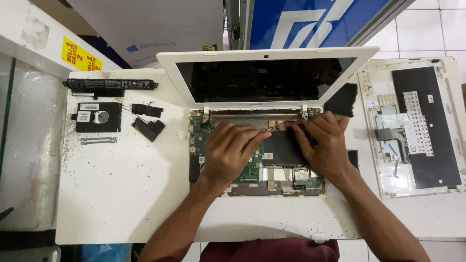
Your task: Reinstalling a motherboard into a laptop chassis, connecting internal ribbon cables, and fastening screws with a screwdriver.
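Left hand, right hand, both on opened white laptop

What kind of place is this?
Probably a small laptop repair bench. Both hands, left hand and right hand, work inside an opened white laptop with its circuit board bare. A removed keyboard cover and battery bar lie on the white table.

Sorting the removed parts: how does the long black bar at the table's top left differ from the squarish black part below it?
The long black bar is slim and lies crosswise; the squarish black part is blocky, with a round metal centre. The bar sits nearer the table edge. Both are black, labelled, untouched by either hand.
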